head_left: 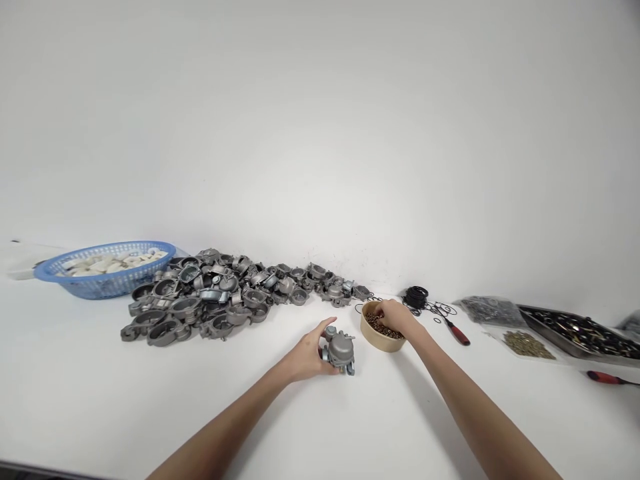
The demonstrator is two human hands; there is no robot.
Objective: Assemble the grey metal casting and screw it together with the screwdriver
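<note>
- The left hand (306, 355) lies on the white table (75, 387), its fingers closed round the left side of a small grey metal casting (341, 349) that stands on the table just in front of the person.
- The right hand (396, 316) dips into a tan bowl (381, 340) just to the right of the casting; its fingers are curled down among the small brownish bits that fill the bowl. Whether they already pinch one of them cannot be told.
- Bowl and casting stand just beside each other, apart by a thin strip of table, so the right hand is the nearer to the bowl and the left to the casting. The casting's domed part faces up and toward the bowl; its long axis is hard to read at this size.
- Behind the hands, toward the wall, a broad pile of grey castings (225, 293) of the same kind spreads leftward from the bowl.
- At the far left a blue basket (50, 272) holds pale, cream-coloured pieces.
- Just beyond the bowl lie black rubber rings (416, 296), some stacked, some loose, and a red-handled tool (457, 332) lies to their right.
- Farther right a clear bag of dark small parts (487, 309), a heap of olive-brown small parts (529, 344) and a metal tray (530, 317) of dark mixed hardware are well apart from both hands; a second red handle (607, 378) lies near the table's right edge.
</note>
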